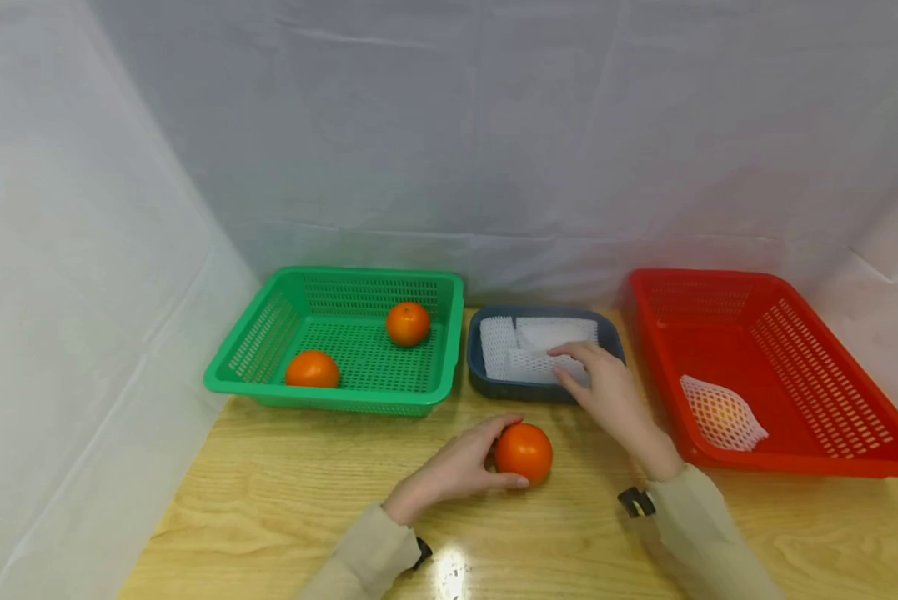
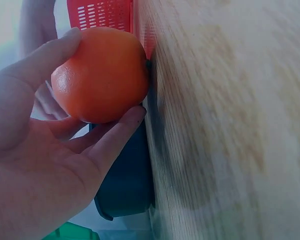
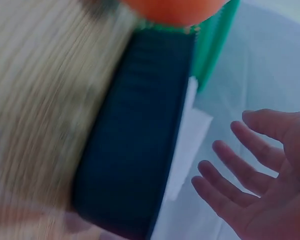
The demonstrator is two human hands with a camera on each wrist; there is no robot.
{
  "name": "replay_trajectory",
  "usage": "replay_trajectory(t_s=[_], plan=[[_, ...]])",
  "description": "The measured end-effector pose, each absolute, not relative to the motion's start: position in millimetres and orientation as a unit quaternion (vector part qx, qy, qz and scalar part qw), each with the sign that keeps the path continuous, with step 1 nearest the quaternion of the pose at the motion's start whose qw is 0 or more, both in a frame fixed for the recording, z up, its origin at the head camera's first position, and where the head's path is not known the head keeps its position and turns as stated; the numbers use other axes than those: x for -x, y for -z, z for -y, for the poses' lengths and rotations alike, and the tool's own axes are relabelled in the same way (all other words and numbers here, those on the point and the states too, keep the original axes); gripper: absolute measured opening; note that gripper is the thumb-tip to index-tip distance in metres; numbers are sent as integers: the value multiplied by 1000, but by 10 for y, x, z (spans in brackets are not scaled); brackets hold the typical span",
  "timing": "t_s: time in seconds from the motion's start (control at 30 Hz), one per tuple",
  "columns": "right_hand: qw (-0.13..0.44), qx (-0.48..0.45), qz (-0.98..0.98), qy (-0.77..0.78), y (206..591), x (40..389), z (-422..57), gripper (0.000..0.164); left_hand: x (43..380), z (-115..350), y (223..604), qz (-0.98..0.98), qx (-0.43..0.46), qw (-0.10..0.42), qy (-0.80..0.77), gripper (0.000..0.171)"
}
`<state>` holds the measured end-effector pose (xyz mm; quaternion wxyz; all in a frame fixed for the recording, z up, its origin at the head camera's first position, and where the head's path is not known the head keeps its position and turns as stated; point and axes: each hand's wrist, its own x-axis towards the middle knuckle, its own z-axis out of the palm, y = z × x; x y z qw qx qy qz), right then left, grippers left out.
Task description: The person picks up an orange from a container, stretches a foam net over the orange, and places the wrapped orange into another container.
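The left hand (image 1: pixel 449 471) is gripping an orange (image 1: pixel 524 452) with thumb and fingers curled round it, resting it on the worktop (image 1: pixel 268 500) just in front of the dark blue tray (image 1: pixel 479 379). The right hand (image 1: pixel 606 387) is reaching into that tray with fingers spread and relaxed, over the white foam nets (image 1: pixel 524 350). Whether the fingertips are touching the nets cannot be told.
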<state>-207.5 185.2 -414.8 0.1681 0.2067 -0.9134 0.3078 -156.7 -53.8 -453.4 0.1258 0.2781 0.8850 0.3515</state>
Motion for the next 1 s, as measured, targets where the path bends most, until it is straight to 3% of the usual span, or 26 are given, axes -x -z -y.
replay_trajectory(t_s=[0.23,0.47,1.0], plan=[[156,-189,940,-235,4286,2264,-1839,20,1553,543,4544,-887,-281,126,-345,83],[143,-178,955,-190,4349,2358,-1825,28,1536,534,4525,-888,-285,132,-337,83],[194,-179,936,-234,4310,2320,-1855,25,1531,524,4520,-887,-292,123,-337,83]])
